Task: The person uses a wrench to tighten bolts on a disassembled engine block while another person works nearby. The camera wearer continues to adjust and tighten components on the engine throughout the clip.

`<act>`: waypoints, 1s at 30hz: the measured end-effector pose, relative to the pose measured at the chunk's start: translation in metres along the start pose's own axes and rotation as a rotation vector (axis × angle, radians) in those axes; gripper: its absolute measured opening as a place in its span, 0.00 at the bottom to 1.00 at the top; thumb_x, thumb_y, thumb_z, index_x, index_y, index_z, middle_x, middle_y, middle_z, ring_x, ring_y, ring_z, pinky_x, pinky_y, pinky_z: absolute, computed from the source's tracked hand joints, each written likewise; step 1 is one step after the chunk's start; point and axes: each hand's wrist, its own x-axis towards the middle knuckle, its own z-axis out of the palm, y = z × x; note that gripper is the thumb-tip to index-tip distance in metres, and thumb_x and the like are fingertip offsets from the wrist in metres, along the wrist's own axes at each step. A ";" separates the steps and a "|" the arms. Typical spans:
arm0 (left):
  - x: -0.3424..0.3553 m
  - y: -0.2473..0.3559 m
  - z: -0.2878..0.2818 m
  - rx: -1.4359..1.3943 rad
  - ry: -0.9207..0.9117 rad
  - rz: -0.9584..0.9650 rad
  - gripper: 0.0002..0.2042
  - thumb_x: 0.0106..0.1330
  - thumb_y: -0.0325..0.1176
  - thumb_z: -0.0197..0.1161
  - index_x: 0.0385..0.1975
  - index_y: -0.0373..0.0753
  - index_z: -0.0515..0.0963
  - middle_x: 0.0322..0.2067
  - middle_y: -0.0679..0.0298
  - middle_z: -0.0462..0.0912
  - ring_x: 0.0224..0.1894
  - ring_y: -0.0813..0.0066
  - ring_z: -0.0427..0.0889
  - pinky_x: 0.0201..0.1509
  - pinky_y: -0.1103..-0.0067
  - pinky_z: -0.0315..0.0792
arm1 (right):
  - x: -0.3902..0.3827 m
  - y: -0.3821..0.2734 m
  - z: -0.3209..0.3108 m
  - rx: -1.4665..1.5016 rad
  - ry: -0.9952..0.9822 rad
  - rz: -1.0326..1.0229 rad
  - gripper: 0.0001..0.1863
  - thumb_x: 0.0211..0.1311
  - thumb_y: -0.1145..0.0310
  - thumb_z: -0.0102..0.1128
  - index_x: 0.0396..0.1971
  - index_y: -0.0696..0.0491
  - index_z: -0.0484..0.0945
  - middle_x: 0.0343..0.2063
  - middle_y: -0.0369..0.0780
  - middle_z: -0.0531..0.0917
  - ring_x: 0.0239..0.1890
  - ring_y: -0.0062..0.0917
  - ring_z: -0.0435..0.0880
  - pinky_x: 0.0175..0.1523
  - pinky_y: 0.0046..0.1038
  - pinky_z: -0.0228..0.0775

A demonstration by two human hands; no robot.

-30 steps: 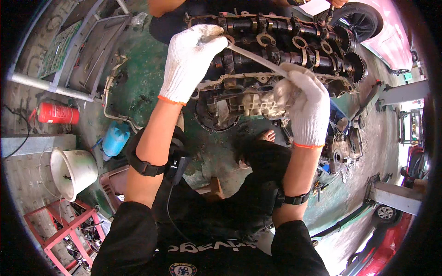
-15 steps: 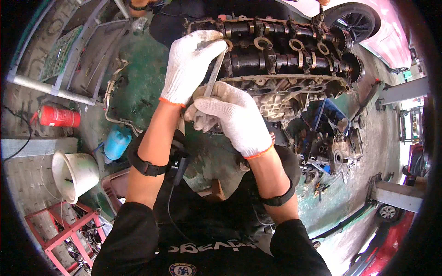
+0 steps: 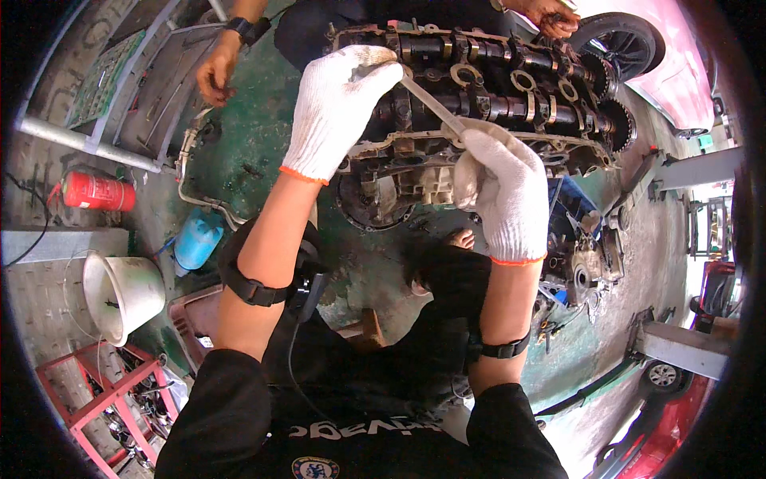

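Observation:
A slim silver wrench [image 3: 432, 104] slants over the left end of a cylinder head [image 3: 435, 185] with its camshafts [image 3: 511, 56] exposed. My left hand [image 3: 339, 100], in a white knitted glove, is closed with thumb and fingers at the wrench's far end, hiding that end. My right hand [image 3: 511, 180], gloved alike, grips the near end in front of the head's near edge. Caps and ring-shaped gaps line the camshafts, and two toothed sprockets [image 3: 621, 124] sit at their right end.
Across the engine a co-worker's bare hands show: one [image 3: 217, 76] at left, another [image 3: 554, 17] at right. A blue jug [image 3: 198, 239], a white bucket [image 3: 124, 295] and a fire extinguisher [image 3: 100, 192] stand left. Engine parts [image 3: 586, 263] lie right; a pink car [image 3: 670, 72] stands beyond.
My right hand has moved right and slightly up with its end of the wrench, swinging the wrench from steep to a rightward slant. The co-worker's hands have come further into view.

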 end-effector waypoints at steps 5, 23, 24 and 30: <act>0.001 -0.001 0.002 -0.026 -0.022 -0.018 0.15 0.62 0.36 0.68 0.43 0.32 0.85 0.38 0.56 0.89 0.37 0.73 0.87 0.45 0.78 0.78 | 0.005 0.000 -0.009 0.051 0.055 -0.124 0.17 0.70 0.70 0.53 0.48 0.69 0.79 0.19 0.40 0.79 0.18 0.20 0.73 0.25 0.20 0.62; 0.001 0.001 0.004 -0.039 -0.019 -0.015 0.14 0.62 0.36 0.66 0.40 0.31 0.85 0.37 0.56 0.89 0.38 0.71 0.86 0.46 0.76 0.77 | 0.002 0.009 0.007 -0.133 -0.403 0.209 0.19 0.66 0.63 0.58 0.45 0.65 0.79 0.28 0.43 0.88 0.24 0.22 0.83 0.32 0.20 0.75; 0.002 0.002 0.004 -0.004 -0.019 0.016 0.14 0.62 0.36 0.66 0.40 0.31 0.85 0.37 0.56 0.89 0.38 0.71 0.86 0.46 0.76 0.77 | 0.000 0.016 0.017 -0.114 -0.413 0.219 0.16 0.67 0.64 0.58 0.44 0.63 0.79 0.28 0.43 0.88 0.25 0.21 0.83 0.33 0.19 0.75; 0.000 0.010 0.000 -0.211 -0.025 -0.104 0.15 0.63 0.32 0.69 0.46 0.30 0.84 0.42 0.62 0.88 0.45 0.77 0.85 0.53 0.80 0.76 | 0.000 0.036 0.043 0.057 -0.453 0.221 0.09 0.65 0.74 0.60 0.42 0.61 0.78 0.31 0.42 0.88 0.27 0.20 0.83 0.34 0.19 0.74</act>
